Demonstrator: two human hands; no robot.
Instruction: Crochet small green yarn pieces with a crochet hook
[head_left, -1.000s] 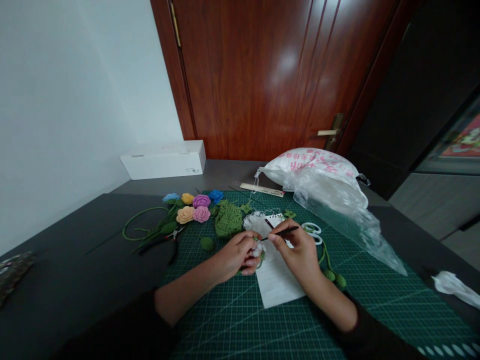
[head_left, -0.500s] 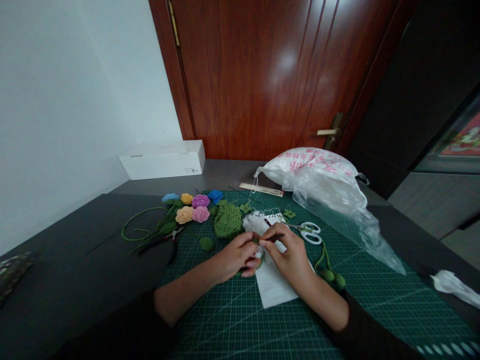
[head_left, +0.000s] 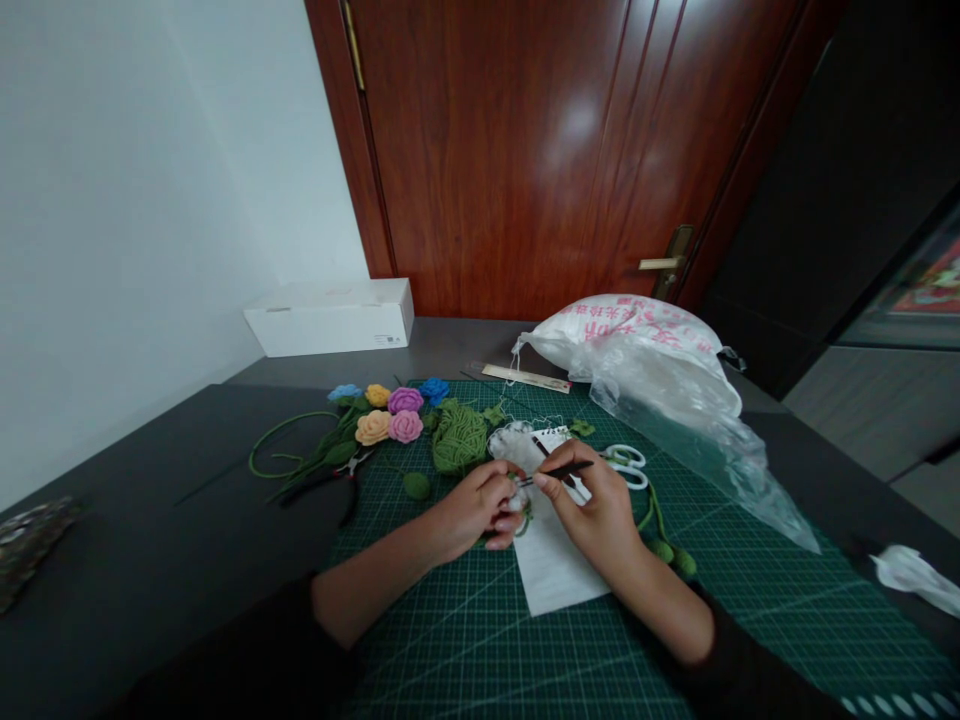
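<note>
My left hand [head_left: 484, 508], fingers curled and pinched, holds a small green and white crocheted piece [head_left: 519, 500], mostly hidden by the fingers. In my right hand [head_left: 589, 495] is a slim black tool with a thin metal tip [head_left: 564, 472], its tip pointing at the crocheted piece; its exact kind is unclear. Beneath my hands lies a white notebook page [head_left: 551, 570], with a pen [head_left: 540, 446] across its upper part. White fluffy stuffing [head_left: 512, 440] and a green yarn ball [head_left: 459, 437] lie just beyond my left hand.
Crocheted flowers [head_left: 405, 400] and pliers [head_left: 352, 468] lie left on the green cutting mat [head_left: 435, 620]. White-handled scissors [head_left: 628, 465] and green buds [head_left: 671, 553] are right. Behind stand a white box [head_left: 330, 322] and a large plastic bag [head_left: 630, 335].
My right hand has drawn slightly back to the right with the black tool, showing more of its length and metal tip. My left hand keeps its hold; the view has shifted slightly.
</note>
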